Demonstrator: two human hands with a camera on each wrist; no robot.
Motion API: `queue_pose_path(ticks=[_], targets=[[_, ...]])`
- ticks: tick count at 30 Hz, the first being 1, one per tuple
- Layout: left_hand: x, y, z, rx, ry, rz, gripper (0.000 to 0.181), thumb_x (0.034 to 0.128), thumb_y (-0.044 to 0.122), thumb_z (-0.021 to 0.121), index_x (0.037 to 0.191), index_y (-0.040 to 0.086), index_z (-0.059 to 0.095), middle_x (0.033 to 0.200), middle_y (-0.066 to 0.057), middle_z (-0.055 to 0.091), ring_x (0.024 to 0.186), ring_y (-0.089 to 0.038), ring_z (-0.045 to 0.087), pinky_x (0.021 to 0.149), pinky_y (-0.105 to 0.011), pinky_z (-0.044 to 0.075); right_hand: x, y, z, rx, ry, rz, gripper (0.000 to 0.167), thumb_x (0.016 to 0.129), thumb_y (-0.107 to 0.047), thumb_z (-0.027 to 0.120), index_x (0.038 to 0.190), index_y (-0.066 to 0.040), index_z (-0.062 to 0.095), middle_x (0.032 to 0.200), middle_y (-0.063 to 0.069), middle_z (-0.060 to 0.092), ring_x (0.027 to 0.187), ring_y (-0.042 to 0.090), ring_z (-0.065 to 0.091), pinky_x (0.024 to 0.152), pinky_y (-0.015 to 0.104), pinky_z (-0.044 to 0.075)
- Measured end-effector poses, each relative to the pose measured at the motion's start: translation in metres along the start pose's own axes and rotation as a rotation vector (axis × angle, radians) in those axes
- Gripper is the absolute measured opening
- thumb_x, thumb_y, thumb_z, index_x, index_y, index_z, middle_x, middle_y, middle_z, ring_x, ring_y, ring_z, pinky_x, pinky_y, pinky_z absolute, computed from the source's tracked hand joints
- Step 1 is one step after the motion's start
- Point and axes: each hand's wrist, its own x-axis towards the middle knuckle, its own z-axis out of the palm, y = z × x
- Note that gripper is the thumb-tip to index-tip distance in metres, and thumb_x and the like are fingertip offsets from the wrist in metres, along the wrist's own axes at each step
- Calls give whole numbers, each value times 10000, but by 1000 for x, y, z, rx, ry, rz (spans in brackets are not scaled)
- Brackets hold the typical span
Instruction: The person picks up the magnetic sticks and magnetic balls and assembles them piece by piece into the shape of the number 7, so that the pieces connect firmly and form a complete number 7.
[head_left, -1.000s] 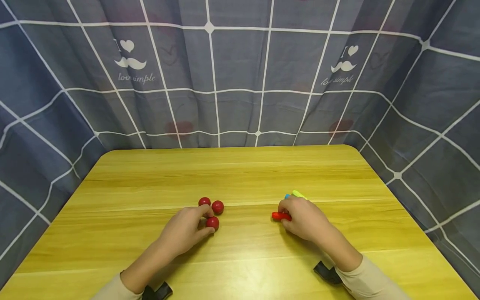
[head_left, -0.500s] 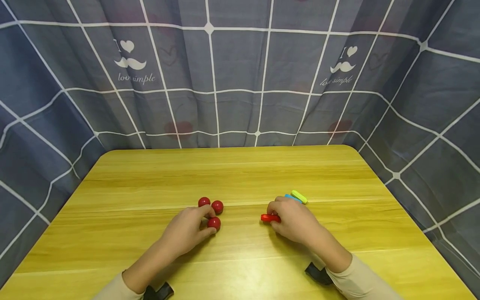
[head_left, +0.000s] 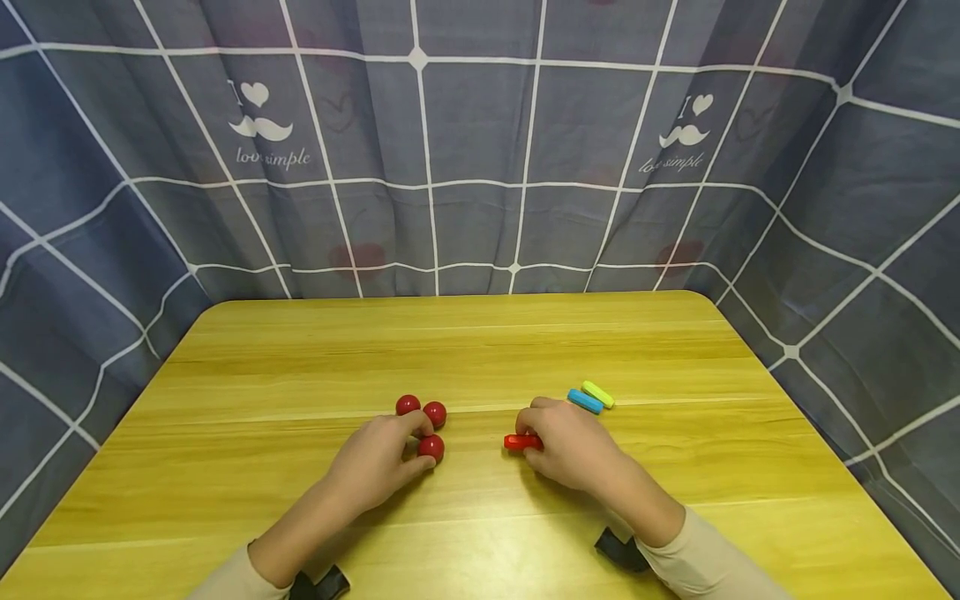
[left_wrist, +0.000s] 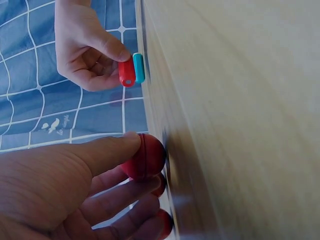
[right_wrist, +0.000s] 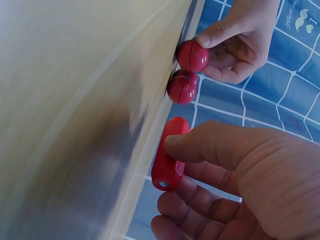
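Note:
My left hand point(head_left: 374, 462) pinches a glossy red ball point(head_left: 431, 448) between thumb and forefinger; a dark seam around this ball point(left_wrist: 144, 157) shows in the left wrist view. Two more red balls, one at the back left point(head_left: 408, 404) and one beside it point(head_left: 435, 413), lie just beyond its fingers. To the right, my right hand point(head_left: 570, 443) pinches a small red oblong plastic piece point(head_left: 522, 442). The right wrist view shows a hole at one end of that red piece point(right_wrist: 170, 157) and the thumb on its side. Whether it touches the table is hard to tell.
A blue oblong piece point(head_left: 585, 401) and a yellow-green one point(head_left: 598, 394) lie side by side beyond the right hand. Everything rests on a wood-grain table point(head_left: 465, 350). Grey-blue checked curtains point(head_left: 480, 167) hang behind it and at both sides.
My right hand has moved left with the red oblong piece, away from the blue and yellow-green pieces, which are now uncovered. The left hand and its ball have shifted slightly right.

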Motion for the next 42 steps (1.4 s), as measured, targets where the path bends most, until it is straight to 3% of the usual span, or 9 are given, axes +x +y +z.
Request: queue_pose_path(ticks=[19, 42], targets=[[-1, 1, 0, 1, -7, -6, 277, 751, 203, 858, 931, 173, 650, 844, 68, 675, 836, -129, 670, 688, -306, 494, 14, -22, 11, 19, -61, -29, 149, 760, -152, 762, 883, -188, 687, 836, -97, 557, 685, 62, 498, 606, 244, 438], [0, 1, -3, 5, -30, -1, 301, 731, 178, 871, 908, 183, 628, 793, 94, 621, 763, -80, 613, 674, -299, 484, 29, -39, 22, 13, -64, -88, 143, 761, -158, 763, 870, -188, 675, 826, -99, 544, 672, 59, 490, 601, 238, 437]])
